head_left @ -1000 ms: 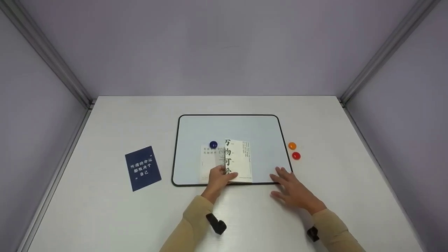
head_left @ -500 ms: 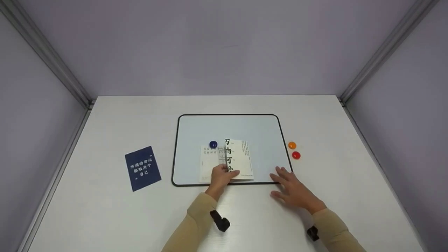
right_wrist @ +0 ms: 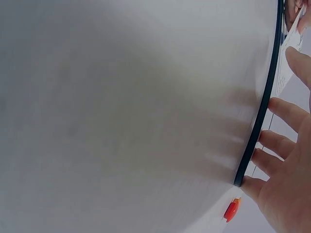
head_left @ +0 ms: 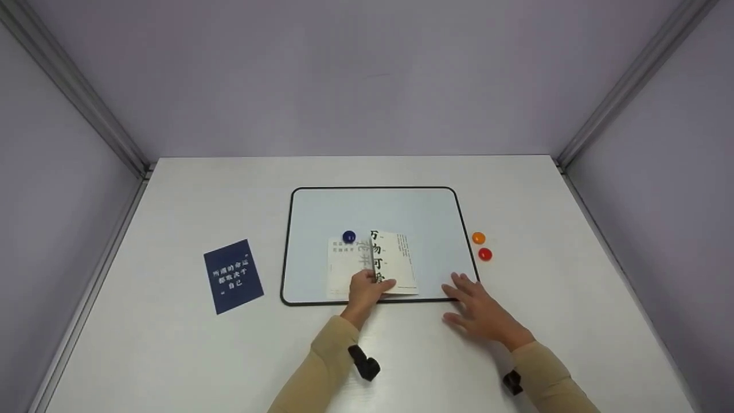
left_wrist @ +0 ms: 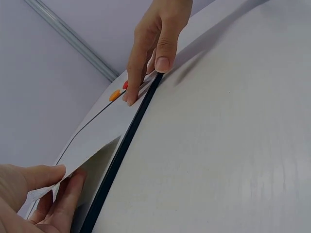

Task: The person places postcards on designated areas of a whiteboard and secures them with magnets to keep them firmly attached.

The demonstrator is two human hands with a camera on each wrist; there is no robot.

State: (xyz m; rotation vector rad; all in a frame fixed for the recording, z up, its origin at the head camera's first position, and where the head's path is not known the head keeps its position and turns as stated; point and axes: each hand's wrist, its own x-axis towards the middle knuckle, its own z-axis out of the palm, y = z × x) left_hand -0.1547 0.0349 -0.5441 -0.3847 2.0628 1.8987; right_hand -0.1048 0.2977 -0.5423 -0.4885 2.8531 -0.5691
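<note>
Between its thumb and fingers, my left hand [head_left: 364,291] pinches the lower left part of a white card [head_left: 399,265] with large black characters. In the left wrist view the card [left_wrist: 92,158] tilts, its near edge lifted over the whiteboard's dark rim [left_wrist: 127,138]. A second white card [head_left: 339,272] lies on the whiteboard [head_left: 433,223], partly covered by the held card and the left hand. A dark blue round magnet [head_left: 348,236] sits at its top edge. My right hand [head_left: 483,314] rests with spread fingers at the whiteboard's lower right corner, fingertips on the rim.
A dark blue card [head_left: 233,277] with white characters lies on the table [head_left: 172,218] left of the whiteboard. Just beyond the board's right edge sit an orange round magnet [head_left: 479,237] and a red one [head_left: 485,254]. Purplish-grey walls [head_left: 367,86] enclose the table at the back and sides.
My left hand has moved slightly right and away from me with the white card, uncovering more of the card below. The right hand has stayed in place.
</note>
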